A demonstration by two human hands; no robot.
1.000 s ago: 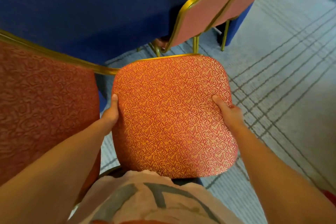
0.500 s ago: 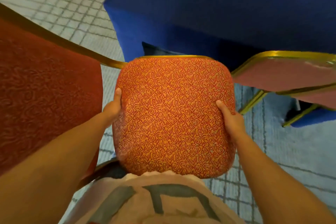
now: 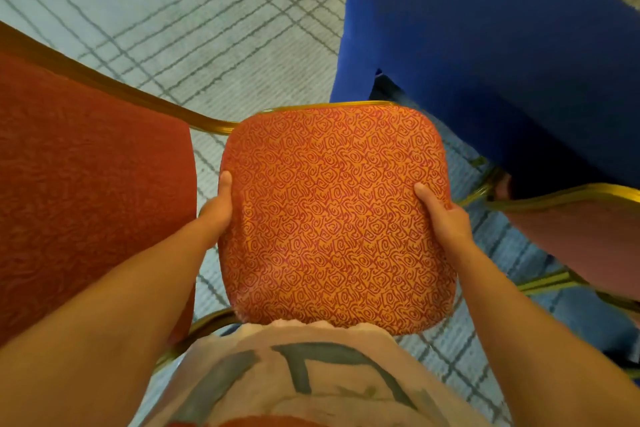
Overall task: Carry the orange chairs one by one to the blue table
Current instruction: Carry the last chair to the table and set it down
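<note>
Presently, an orange chair (image 3: 336,218) is held by its patterned seat, close against the person's shirt (image 3: 311,374) and above the grey lined carpet (image 3: 194,17). The seat's left edge is gripped by the left hand (image 3: 216,208), thumb laid on top; the right edge is clasped by the right hand (image 3: 445,215) in the same way. Its red backrest (image 3: 79,191) is seen at the left. The blue-draped tabletop (image 3: 502,45) is just beyond, with another chair (image 3: 571,225) beside it.

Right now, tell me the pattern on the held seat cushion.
Dark red swirls on orange, on the seat cushion; head view.
</note>
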